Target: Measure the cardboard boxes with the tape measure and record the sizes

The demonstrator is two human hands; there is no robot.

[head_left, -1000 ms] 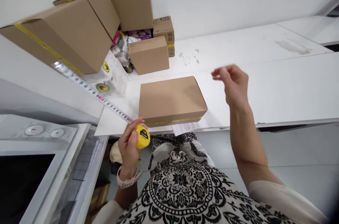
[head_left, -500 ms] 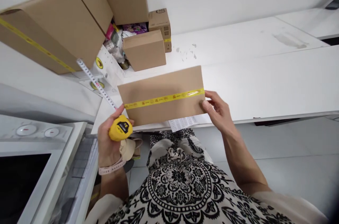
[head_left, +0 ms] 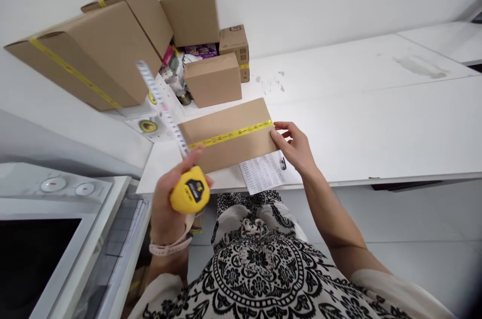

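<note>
My left hand point(head_left: 171, 203) is closed round a yellow tape measure point(head_left: 190, 190), with its white blade point(head_left: 161, 103) out and slanting up to the left. The blade passes in front of the left end of a flat-looking cardboard box point(head_left: 233, 145) with printed yellow tape along its middle. I cannot tell whether my left fingers touch the box. At the box's right end, my right hand point(head_left: 295, 145) grips the edge between thumb and fingers. A printed sheet point(head_left: 262, 173) lies partly beneath the box, beside a small black object point(head_left: 282, 162).
Large taped cartons point(head_left: 101, 52) stand at the back left, on a white box with avocado pictures point(head_left: 147, 125). A smaller carton point(head_left: 214, 80) and assorted packages sit beside them. The white table point(head_left: 369, 123) runs right. A white appliance point(head_left: 56, 198) stands at lower left.
My left hand has brought the tape measure right and nearer, and its blade has swung across the box's left end. The box has shifted slightly, uncovering more of the sheet. The view has tilted.
</note>
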